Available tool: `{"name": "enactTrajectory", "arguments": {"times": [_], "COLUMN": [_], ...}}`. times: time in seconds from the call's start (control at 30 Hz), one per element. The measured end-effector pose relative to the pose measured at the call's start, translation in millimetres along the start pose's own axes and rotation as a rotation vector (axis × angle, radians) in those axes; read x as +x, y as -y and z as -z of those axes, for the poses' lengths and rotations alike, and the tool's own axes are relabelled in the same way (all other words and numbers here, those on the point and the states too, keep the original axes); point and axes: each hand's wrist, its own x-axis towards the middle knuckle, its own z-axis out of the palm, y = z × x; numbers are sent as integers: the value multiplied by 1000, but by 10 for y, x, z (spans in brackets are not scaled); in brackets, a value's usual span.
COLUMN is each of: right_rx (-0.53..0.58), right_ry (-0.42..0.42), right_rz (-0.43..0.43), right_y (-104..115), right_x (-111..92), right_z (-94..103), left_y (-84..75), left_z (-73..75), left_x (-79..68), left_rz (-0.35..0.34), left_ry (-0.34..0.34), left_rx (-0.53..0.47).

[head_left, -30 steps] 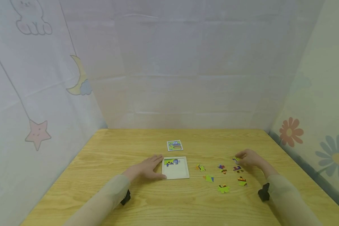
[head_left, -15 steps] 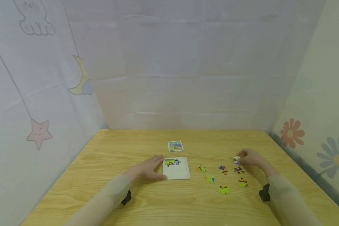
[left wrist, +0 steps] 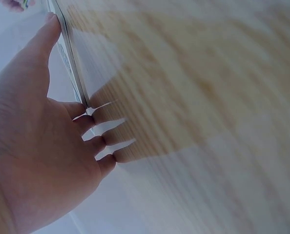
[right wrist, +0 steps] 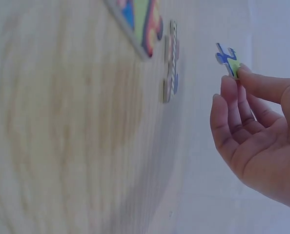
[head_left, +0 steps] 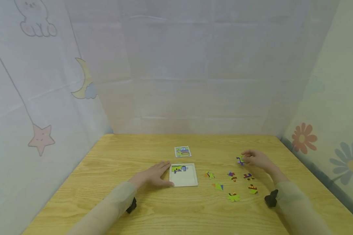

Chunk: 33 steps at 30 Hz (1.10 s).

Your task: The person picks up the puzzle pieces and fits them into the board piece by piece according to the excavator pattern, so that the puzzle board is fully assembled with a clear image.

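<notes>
My right hand point(head_left: 257, 159) pinches a green and blue jigsaw puzzle piece point(right wrist: 229, 61) between thumb and fingertips, raised above the table in the right wrist view. At the left of the white puzzle tray point(head_left: 195, 178), my left hand point(head_left: 156, 174) rests with its fingers spread, fingertips at the far left corner and thumb at the near left corner. Fitted pieces point(head_left: 180, 168) lie in the tray's upper left part, showing green, yellow and blue. In the left wrist view the left fingertips point(left wrist: 108, 163) touch the table beside the tray's edge.
Several loose puzzle pieces lie right of the tray, among them a green one point(head_left: 233, 197), a striped one point(head_left: 248, 176) and an orange-green one point(head_left: 217, 186). Behind the tray lies a small picture card point(head_left: 182, 151). Fabric walls point(head_left: 170, 81) enclose the wooden table point(head_left: 153, 209).
The right hand has picked up the puzzle piece from the far right, turned it over to its printed side and moved slightly left with it. The left hand stays at the tray.
</notes>
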Motion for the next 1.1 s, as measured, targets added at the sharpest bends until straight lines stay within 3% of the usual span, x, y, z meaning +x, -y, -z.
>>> {"name": "enactTrajectory", "arguments": {"times": [0.37,1.1], "right_rx": [67,195], "right_ry": [32,124], "right_rz": [65,97], "right_y": [157,598], "right_x": [125,357], "right_z": [-194,-661], "left_y": [-3,-5], "left_z": [7,12], "left_x": [-18,-17], "left_rz": [-2,-8], "left_ry": [-5,-7], "left_rx": [4,-7]}}
